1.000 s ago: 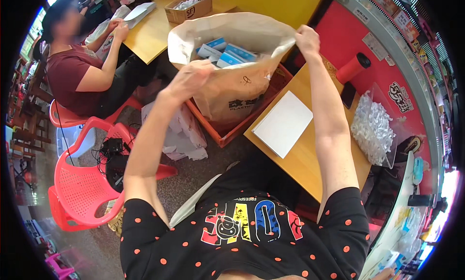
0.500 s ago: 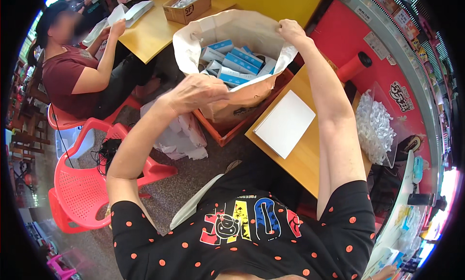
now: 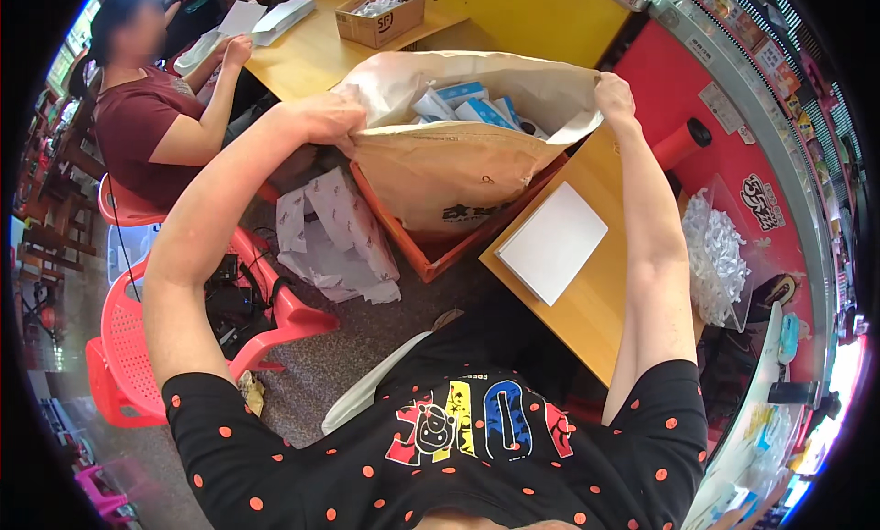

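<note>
A large tan paper sack (image 3: 440, 177) stands upright in an orange-red crate (image 3: 401, 241), its mouth stretched wide between my hands. My left hand (image 3: 335, 119) grips the rim at the left corner. At the right corner my right hand (image 3: 614, 97) is closed on the same rim. Inside lie several blue-and-white small boxes (image 3: 484, 113), partly hidden by the sack's near wall. A white stack of sheets or flat box (image 3: 555, 241) lies on the wooden table to the right, below my right forearm.
A red plastic chair (image 3: 137, 347) stands at the left, with crumpled white wrapping (image 3: 335, 232) on the floor beside the crate. Across from it a seated person (image 3: 151, 117) handles papers at a table (image 3: 293, 62) bearing a cardboard box (image 3: 379, 21). A bag of white pieces (image 3: 720, 259) is at right.
My left hand has moved left and away from me along the rim, and my right hand has moved right. The sack's mouth is now stretched wider and flatter, hiding more of the contents.
</note>
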A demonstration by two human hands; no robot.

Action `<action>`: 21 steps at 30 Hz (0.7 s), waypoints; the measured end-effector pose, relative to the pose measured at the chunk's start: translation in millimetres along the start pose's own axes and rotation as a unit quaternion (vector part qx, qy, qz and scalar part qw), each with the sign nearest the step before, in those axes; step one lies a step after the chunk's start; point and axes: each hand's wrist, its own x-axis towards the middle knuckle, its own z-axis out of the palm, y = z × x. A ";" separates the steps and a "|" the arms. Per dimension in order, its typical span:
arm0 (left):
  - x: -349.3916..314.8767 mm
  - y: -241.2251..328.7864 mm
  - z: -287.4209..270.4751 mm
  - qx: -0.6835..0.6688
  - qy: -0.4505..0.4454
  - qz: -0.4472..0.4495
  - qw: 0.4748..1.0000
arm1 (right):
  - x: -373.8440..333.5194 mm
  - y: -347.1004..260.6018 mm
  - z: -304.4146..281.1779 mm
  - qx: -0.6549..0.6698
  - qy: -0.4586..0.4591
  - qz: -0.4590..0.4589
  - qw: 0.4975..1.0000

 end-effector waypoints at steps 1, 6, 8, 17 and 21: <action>2.2 3.4 -4.7 0.018 0.006 -0.042 0.999 | 2.2 4.3 3.5 -0.001 -0.007 -0.003 1.000; 44.1 31.5 21.8 0.003 0.156 0.015 0.988 | -12.2 -36.5 12.4 -0.039 -0.033 -0.118 0.992; 51.1 25.8 32.7 0.009 0.217 0.084 0.972 | -16.0 -55.0 1.0 -0.080 -0.009 -0.107 0.991; 2.4 -0.3 -39.1 0.001 0.236 -0.054 0.970 | 12.7 -38.8 -61.2 -0.027 0.048 -0.126 0.990; 29.2 -2.6 19.6 0.144 0.220 -0.070 0.962 | 15.7 -43.2 1.1 -0.209 0.181 -0.218 0.936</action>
